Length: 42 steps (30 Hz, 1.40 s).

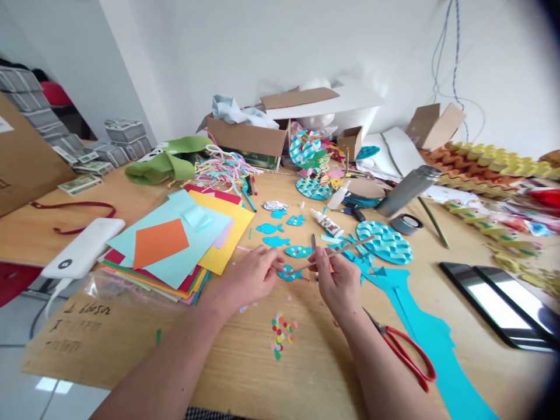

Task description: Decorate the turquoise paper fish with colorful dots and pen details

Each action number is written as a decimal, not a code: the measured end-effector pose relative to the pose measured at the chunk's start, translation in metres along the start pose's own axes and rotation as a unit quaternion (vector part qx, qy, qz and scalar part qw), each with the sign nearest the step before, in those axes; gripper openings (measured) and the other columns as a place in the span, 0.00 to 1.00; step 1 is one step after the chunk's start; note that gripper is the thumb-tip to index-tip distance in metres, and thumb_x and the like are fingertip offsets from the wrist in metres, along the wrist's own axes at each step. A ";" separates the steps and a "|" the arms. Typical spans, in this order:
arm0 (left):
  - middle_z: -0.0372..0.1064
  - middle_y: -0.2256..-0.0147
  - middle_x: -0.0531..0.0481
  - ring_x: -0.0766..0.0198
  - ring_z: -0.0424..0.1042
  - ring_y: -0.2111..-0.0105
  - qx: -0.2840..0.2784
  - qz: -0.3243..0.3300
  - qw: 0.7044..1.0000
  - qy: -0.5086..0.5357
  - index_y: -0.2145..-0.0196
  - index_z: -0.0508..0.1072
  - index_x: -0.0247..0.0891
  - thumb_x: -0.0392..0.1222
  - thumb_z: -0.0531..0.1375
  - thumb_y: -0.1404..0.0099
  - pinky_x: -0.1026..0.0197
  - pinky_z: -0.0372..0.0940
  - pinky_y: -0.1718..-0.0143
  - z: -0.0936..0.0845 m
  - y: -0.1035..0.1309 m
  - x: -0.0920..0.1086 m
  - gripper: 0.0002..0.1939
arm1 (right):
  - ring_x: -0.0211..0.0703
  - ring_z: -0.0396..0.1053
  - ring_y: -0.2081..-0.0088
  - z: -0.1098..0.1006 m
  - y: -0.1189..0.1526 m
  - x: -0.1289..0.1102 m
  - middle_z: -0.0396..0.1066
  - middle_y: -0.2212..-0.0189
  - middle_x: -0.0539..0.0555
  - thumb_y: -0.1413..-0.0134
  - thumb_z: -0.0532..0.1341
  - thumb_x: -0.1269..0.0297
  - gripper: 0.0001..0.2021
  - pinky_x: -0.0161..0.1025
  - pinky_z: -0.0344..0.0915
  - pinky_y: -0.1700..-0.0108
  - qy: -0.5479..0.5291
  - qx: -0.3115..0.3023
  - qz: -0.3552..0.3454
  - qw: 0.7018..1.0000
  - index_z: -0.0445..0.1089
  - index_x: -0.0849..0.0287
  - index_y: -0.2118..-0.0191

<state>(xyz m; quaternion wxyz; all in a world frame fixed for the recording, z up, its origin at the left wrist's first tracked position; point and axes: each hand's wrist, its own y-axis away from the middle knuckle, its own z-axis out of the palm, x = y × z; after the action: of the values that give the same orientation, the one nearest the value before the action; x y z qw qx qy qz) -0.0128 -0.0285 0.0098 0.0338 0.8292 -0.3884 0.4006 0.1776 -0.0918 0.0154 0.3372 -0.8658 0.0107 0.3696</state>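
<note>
"Your two bare arms [175,356] come in from the bottom, and a bit of checked cloth [214,414] peeks out low down."

"What does your left hand [260,273] do?"

"Its fingers are bent and close together, right by the left end of a small blue paper fish with light spots [289,273]. I can't tell if you pinch it. That fish lies on the light brown wooden table [245,373], between your hands."

"And your right hand [336,283]?"

"You pinch a thin, pale stick [354,247] with it. One end points down at the fish, and the other end pokes up to the right. A dark, thin tip [313,240] shows by your fingers too, but I can't tell what it is."

"What is close to you?"

"Little round paper dots in many colours [283,333] lie between your arms. Scissors with red handles [409,353] sit just right of your right arm, next to a long, bright blue paper piece [437,338]."

"And past your hands?"

"More blue paper fish [275,241] lie there, near a white glue bottle [328,224]. A big pile of coloured paper [210,233] is on your left, and two flat black shiny things [494,303] are on your right."
</note>
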 end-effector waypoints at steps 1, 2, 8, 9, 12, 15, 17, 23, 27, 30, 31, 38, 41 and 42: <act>0.73 0.56 0.46 0.58 0.75 0.55 -0.007 0.005 1.000 -0.018 0.57 0.70 0.39 0.23 0.52 0.40 0.54 0.69 0.52 0.001 0.000 0.000 0.18 | 0.42 0.74 0.76 0.001 0.001 0.000 0.74 0.79 0.53 0.32 0.53 0.52 0.23 0.36 0.66 0.73 0.006 -0.004 -0.009 1.000 0.69 0.57 0.76; 0.72 0.55 0.46 0.58 0.74 0.53 -0.012 0.009 0.999 -0.032 0.56 0.70 0.39 0.23 0.52 0.40 0.53 0.69 0.51 0.001 0.001 0.000 0.18 | 0.42 0.74 0.76 0.001 0.001 0.000 0.74 0.79 0.53 0.31 0.52 0.52 0.23 0.36 0.66 0.73 0.011 -0.009 -0.016 1.000 0.68 0.57 0.76; 0.71 0.54 0.47 0.56 0.71 0.50 -0.027 0.014 0.997 -0.071 0.54 0.70 0.41 0.23 0.52 0.40 0.52 0.67 0.47 0.003 0.002 0.001 0.21 | 0.42 0.73 0.75 0.003 0.002 0.001 0.73 0.80 0.53 0.31 0.51 0.53 0.23 0.36 0.65 0.73 0.021 -0.022 -0.029 0.999 0.67 0.56 0.76; 0.71 0.54 0.47 0.56 0.71 0.50 -0.030 0.015 0.997 -0.076 0.53 0.70 0.41 0.23 0.52 0.40 0.52 0.67 0.47 0.003 0.002 0.000 0.21 | 0.42 0.73 0.75 0.003 0.002 0.000 0.73 0.80 0.53 0.31 0.51 0.53 0.23 0.36 0.64 0.74 0.021 -0.025 -0.029 0.999 0.67 0.56 0.76; 0.70 0.54 0.46 0.55 0.71 0.50 -0.036 0.017 0.996 -0.084 0.53 0.70 0.40 0.23 0.52 0.40 0.51 0.67 0.47 0.005 0.002 0.000 0.21 | 0.41 0.72 0.76 0.003 0.002 0.000 0.72 0.80 0.53 0.31 0.51 0.54 0.23 0.35 0.64 0.74 0.021 -0.029 -0.030 0.999 0.67 0.56 0.77; 0.70 0.54 0.46 0.55 0.71 0.51 -0.043 0.017 0.995 -0.092 0.52 0.69 0.39 0.24 0.52 0.40 0.51 0.67 0.47 0.005 0.002 -0.001 0.21 | 0.41 0.72 0.77 0.003 0.002 -0.001 0.71 0.80 0.53 0.31 0.51 0.55 0.22 0.35 0.63 0.74 0.020 -0.030 -0.037 0.999 0.66 0.56 0.77; 0.69 0.54 0.45 0.55 0.71 0.50 -0.048 0.016 0.994 -0.099 0.52 0.69 0.39 0.24 0.52 0.40 0.51 0.67 0.46 0.005 0.002 0.000 0.21 | 0.41 0.72 0.77 0.003 0.002 -0.001 0.71 0.80 0.53 0.31 0.52 0.55 0.22 0.35 0.63 0.75 0.019 -0.033 -0.039 0.999 0.66 0.56 0.76; 0.69 0.53 0.45 0.54 0.71 0.50 -0.057 0.013 0.992 -0.109 0.52 0.69 0.39 0.24 0.51 0.40 0.51 0.67 0.47 0.004 0.002 0.000 0.21 | 0.40 0.70 0.77 0.003 0.002 -0.002 0.70 0.80 0.52 0.30 0.51 0.56 0.22 0.35 0.62 0.75 0.019 -0.036 -0.046 0.998 0.66 0.56 0.77; 0.69 0.54 0.45 0.55 0.71 0.50 -0.059 0.013 0.992 -0.108 0.52 0.69 0.39 0.24 0.51 0.39 0.52 0.66 0.46 0.003 0.003 0.000 0.21 | 0.40 0.70 0.77 0.004 0.002 -0.001 0.70 0.80 0.52 0.30 0.52 0.58 0.21 0.35 0.61 0.74 0.018 -0.036 -0.057 0.998 0.66 0.57 0.76; 0.69 0.54 0.45 0.55 0.71 0.50 -0.063 0.010 0.992 -0.110 0.52 0.70 0.39 0.24 0.51 0.39 0.53 0.66 0.46 0.002 0.002 0.001 0.21 | 0.39 0.70 0.77 0.004 0.002 0.000 0.70 0.80 0.52 0.30 0.52 0.58 0.21 0.35 0.61 0.74 0.018 -0.038 -0.059 0.997 0.66 0.57 0.76; 0.69 0.54 0.45 0.55 0.70 0.50 -0.063 0.011 0.992 -0.110 0.52 0.70 0.38 0.24 0.51 0.39 0.53 0.66 0.46 0.002 0.002 0.001 0.21 | 0.39 0.70 0.77 0.004 0.002 -0.001 0.70 0.80 0.52 0.30 0.51 0.58 0.21 0.34 0.61 0.74 0.018 -0.039 -0.059 0.997 0.65 0.57 0.76; 0.69 0.53 0.46 0.56 0.69 0.49 -0.065 0.014 0.992 -0.103 0.51 0.69 0.38 0.23 0.52 0.39 0.54 0.65 0.45 0.001 0.002 0.004 0.21 | 0.39 0.70 0.77 0.003 0.002 -0.003 0.70 0.79 0.52 0.30 0.52 0.61 0.19 0.34 0.61 0.73 0.018 -0.041 -0.067 0.997 0.65 0.57 0.75; 0.68 0.53 0.46 0.56 0.69 0.49 -0.069 0.012 0.992 -0.106 0.51 0.69 0.38 0.24 0.52 0.39 0.53 0.65 0.46 0.002 0.002 0.004 0.21 | 0.39 0.70 0.77 0.003 0.002 -0.003 0.70 0.79 0.52 0.30 0.52 0.61 0.19 0.34 0.61 0.73 0.020 -0.043 -0.066 0.997 0.65 0.57 0.75; 0.68 0.53 0.46 0.56 0.69 0.50 -0.071 0.011 0.992 -0.108 0.51 0.69 0.38 0.24 0.52 0.39 0.53 0.66 0.47 0.003 0.002 0.003 0.21 | 0.39 0.70 0.76 0.002 0.002 -0.003 0.70 0.79 0.52 0.30 0.52 0.61 0.19 0.34 0.61 0.73 0.020 -0.044 -0.065 0.997 0.65 0.57 0.75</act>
<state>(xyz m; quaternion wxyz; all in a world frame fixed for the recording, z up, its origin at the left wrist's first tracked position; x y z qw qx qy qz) -0.0114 -0.0331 0.0098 0.0457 0.8586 -0.4264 0.2810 0.1730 -0.0926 0.0153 0.3221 -0.8856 -0.0548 0.3301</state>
